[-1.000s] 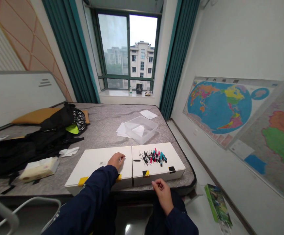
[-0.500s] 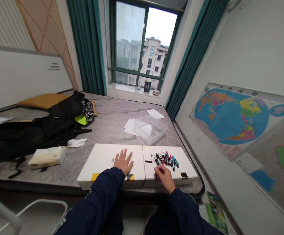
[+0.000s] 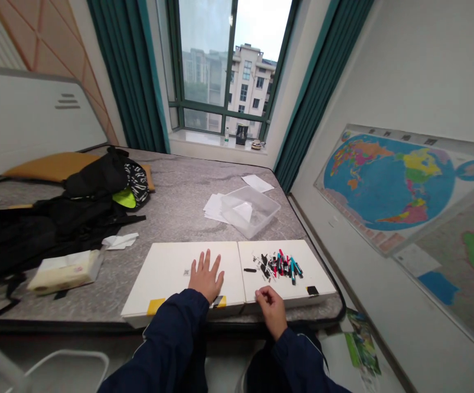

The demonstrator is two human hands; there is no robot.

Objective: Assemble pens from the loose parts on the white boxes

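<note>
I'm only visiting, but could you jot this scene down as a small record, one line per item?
Left hand: open, fingers spread, flat on a white flat box
Right hand: fingers curled, at the front edge of a second white box
Closest items: pile of coloured marker pens
Farther back: clear plastic tub, beside loose paper sheets

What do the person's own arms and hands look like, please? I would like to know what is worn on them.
Both arms are covered by long navy-blue sleeves, like those of a light jacket: the left sleeve and the right sleeve. A thin white line runs along each sleeve. The left hand and the right hand are bare, with no gloves, and no watch or ring shows.
</note>
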